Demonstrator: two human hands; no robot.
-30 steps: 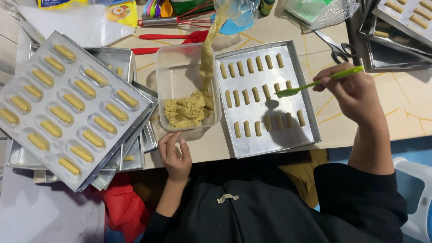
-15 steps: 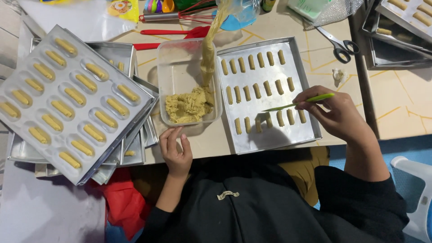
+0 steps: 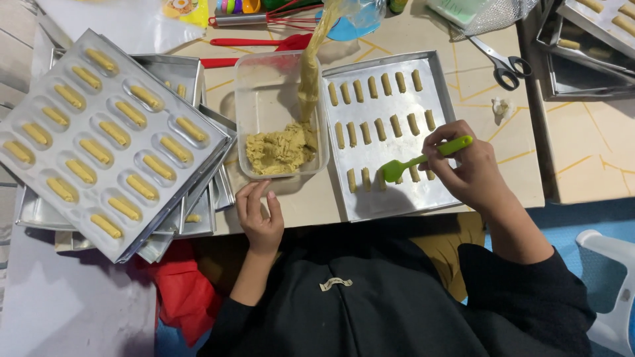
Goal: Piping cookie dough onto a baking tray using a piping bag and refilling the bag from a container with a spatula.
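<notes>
The top edge cuts off a whisk (image 3: 291, 13), a clear bag (image 3: 357, 13) that hangs down into the tub (image 3: 264, 79), and the trays (image 3: 595, 33) at the far right, so their full shapes cannot be made out; the scissors (image 3: 503, 63) lie whole on the counter (image 3: 582, 158) beside them. On the left a stack of moulds (image 3: 106, 139) is piled askew, and only the top one shows its filled hollows in full, the lower ones peeking out at the edges. The person's black clothing hides the near edge of the counter. The right hand (image 3: 469, 168) hides the middle of the spatula (image 3: 423, 158): its fingers are curled closed around the green handle, the handle's end sticking out past the knuckles toward the right, and the green blade reaching out left of the fingertips onto the tray (image 3: 436, 86), among the nearest row of dough sticks (image 3: 370, 119). Whether the blade touches a stick or only the metal is hard to tell. The left hand (image 3: 259, 215) lies flat on the counter, fingers loosely spread and holding nothing, fingertips just short of the tub's near rim; the tub holds a lump of dough (image 3: 281, 149)
</notes>
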